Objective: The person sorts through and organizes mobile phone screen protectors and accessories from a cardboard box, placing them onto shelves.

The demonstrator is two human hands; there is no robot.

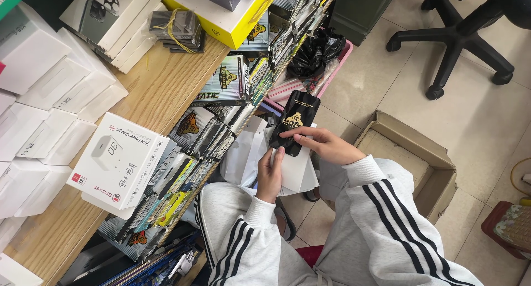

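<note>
Holding a black flat packet [295, 121] with a gold emblem between both hands, just past the person's knees, near frame centre. Left hand [269, 175] pinches the packet's lower edge at 6 o'clock, fingers closed on it and on the white envelopes [298, 167] stacked under it. Right hand [326, 144] comes in from 4 o'clock, fingertips [290, 133] lying flat across the packet's lower half, thumb side hidden, so it presses rather than wraps. Packet tilted, top end pointing to 12–1 o'clock. Grey sleeves [381, 208] with dark stripes run back to 5 o'clock.

At 9 o'clock of the hands: rows of similar flat packets [191, 170] standing on edge along the wooden table's [160, 92] side. On the table at 9 o'clock, white charger box [117, 159]; beyond it at 10 o'clock, plain white boxes [44, 98] piled. At 3 o'clock, open cardboard box [420, 153] on the tiled floor [487, 125]. At 12 o'clock, pink tray [332, 70] with crumpled black plastic bags [315, 52]. Yellow box [232, 23] at 11 o'clock, far table end. Black office chair base [459, 40] at 1–2 o'clock, farthest.
</note>
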